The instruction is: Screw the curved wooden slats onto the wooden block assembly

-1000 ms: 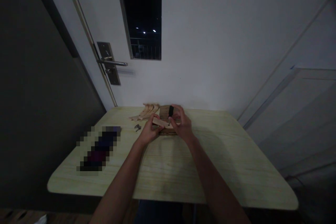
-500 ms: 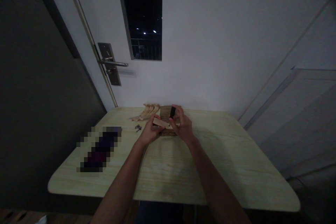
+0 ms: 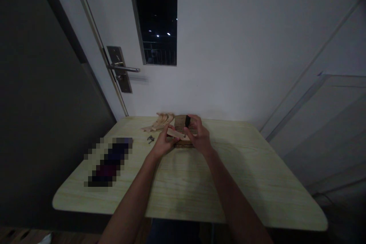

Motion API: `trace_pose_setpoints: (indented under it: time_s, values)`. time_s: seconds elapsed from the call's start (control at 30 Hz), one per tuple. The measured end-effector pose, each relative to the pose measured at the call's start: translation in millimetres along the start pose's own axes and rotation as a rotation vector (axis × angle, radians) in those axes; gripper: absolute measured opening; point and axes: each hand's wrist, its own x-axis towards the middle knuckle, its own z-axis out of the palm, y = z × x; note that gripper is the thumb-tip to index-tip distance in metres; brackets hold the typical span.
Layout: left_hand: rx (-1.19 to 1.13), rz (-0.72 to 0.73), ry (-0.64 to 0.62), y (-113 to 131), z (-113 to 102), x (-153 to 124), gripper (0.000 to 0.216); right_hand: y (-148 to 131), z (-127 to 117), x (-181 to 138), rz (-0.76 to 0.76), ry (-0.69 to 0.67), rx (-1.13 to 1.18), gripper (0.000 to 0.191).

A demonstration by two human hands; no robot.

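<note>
Near the back of the table, my left hand (image 3: 164, 143) is closed on the left part of a pale wooden strip (image 3: 175, 134). My right hand (image 3: 200, 136) pinches a stubby black-handled screwdriver (image 3: 187, 121), held upright with its lower end over the strip. A small metal spot, seemingly a screw head, shows on the wood below it; whether the tip touches it I cannot tell. Under both hands lies a brown stack of what looks like cardboard (image 3: 180, 121). Fingers hide the strip's right part.
Several curved pale wooden pieces (image 3: 161, 121) lie behind my left hand. Small dark metal screws (image 3: 150, 139) lie in a little heap beside it. A blurred-out dark object (image 3: 110, 163) rests on the table's left side. A white door with a handle (image 3: 126, 69) rises behind the table (image 3: 257, 183).
The black handle has turned slightly in my right fingers, and that hand has shifted a touch to the right. My left hand and the wooden strip stay nearly still.
</note>
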Motion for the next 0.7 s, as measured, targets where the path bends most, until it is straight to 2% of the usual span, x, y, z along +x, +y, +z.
trace_pose_setpoints:
  time_s: [0.17,0.47,0.7]
  values:
    - [-0.021,-0.013,-0.006,5.1,0.3,-1.5,0.04,-0.9,-2.7,0.7,-0.029,-0.048,0.042,0.037]
    - [0.041,0.018,0.016,5.2,-0.3,-0.8,0.039,2.8,4.5,-1.3,0.025,0.059,-0.058,0.038]
    - [0.017,0.019,0.002,0.5,-0.5,-0.2,0.042,1.5,0.4,-0.9,-0.065,0.001,-0.015,0.038]
